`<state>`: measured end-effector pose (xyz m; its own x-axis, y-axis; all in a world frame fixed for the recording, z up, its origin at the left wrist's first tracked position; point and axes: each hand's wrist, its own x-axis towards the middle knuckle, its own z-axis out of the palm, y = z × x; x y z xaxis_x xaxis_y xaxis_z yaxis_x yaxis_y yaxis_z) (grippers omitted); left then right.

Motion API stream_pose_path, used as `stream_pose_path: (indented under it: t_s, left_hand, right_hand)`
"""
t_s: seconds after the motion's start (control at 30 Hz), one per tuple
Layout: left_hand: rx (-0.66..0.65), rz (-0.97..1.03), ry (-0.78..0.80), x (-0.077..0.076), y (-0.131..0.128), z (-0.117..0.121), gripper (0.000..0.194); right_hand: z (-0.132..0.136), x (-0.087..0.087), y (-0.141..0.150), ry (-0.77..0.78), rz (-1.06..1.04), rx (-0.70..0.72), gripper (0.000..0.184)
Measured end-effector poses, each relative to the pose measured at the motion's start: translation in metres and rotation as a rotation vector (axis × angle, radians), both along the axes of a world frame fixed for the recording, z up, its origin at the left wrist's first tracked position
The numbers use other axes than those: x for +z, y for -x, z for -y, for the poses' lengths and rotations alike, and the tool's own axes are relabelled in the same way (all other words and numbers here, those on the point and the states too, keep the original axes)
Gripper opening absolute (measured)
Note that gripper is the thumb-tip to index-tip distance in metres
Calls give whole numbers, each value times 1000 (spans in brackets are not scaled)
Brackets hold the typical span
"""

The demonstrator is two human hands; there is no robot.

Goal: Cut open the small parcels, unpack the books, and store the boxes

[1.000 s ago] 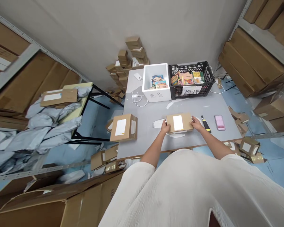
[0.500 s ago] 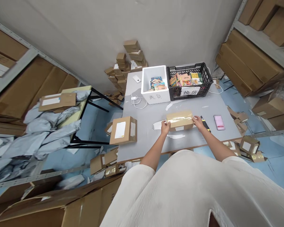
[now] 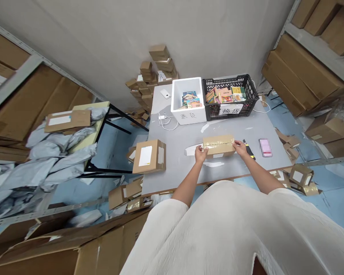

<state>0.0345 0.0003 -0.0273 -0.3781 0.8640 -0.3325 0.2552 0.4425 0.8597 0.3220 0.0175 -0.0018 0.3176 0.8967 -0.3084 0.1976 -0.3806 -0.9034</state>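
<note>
A small cardboard box [image 3: 220, 144] with shiny clear tape along its top is between my two hands on the grey table. My left hand [image 3: 200, 154] grips its left end, fingers curled at the corner. At the opposite end, my right hand [image 3: 239, 148] pinches the box near its upper right corner. Under and beside the left end lies a white flat strip [image 3: 190, 150]. A black and yellow box cutter [image 3: 249, 150] rests just right of my right hand. Farther right is a pink item [image 3: 265, 148], blurred out.
Behind the box stand a white foam box [image 3: 188, 118] and a black plastic crate [image 3: 246, 109], both holding books. A labelled carton [image 3: 149, 156] sits at the table's left edge. A white cable [image 3: 170, 128] lies on the table [image 3: 177, 164]. Grey parcels [image 3: 40, 168] pile up at left.
The box's top has tilted slightly, so the tape's glare has shrunk and a seam line shows along the top. Both hands keep their hold in nearly the same place.
</note>
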Motion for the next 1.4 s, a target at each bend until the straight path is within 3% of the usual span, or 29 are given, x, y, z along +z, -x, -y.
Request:
stream_pose_path:
  t_s: [0.13, 0.2, 0.27, 0.4, 0.53, 0.7, 0.83, 1.0, 1.17, 1.3, 1.4]
  left_hand:
    - [-158, -281, -187, 15, -9, 7, 29]
    - [-343, -281, -287, 25, -17, 10, 17]
    - [-455, -231, -361, 36, -24, 12, 20]
    - [-375, -138, -436, 61, -25, 13, 34]
    - [-281, -200, -452, 78, 4, 18, 51]
    - [-246, -352, -456, 75, 54, 36, 51]
    - [-247, -393, -514, 65, 73, 41, 49]
    - [-279, -316, -553, 59, 54, 28, 49]
    - [-349, -210, -537, 53, -1, 11, 50]
    - [-452, -239, -503, 46, -36, 4, 50]
    - [-466, -366, -494, 46, -43, 2, 50]
  right_hand:
    - [5, 2, 5, -21, 11, -26, 36]
    - [6, 7, 13, -42, 25, -32, 40]
    - [5, 15, 28, -101, 44, 0, 43]
    - [-5, 36, 75, -262, 1, 210, 39]
    - [-10, 48, 120, -302, -76, 341, 37]
    - [-2, 42, 143, -219, 194, 252, 43]
    - [1, 34, 150, -138, 128, 285, 56]
    - [-8, 40, 128, -212, 165, 242, 60]
    - [-19, 48, 63, -250, 240, 149, 60]
    - [-16, 35, 16, -205, 169, 94, 65]
    - [-11, 23, 3, -189, 69, 114, 68]
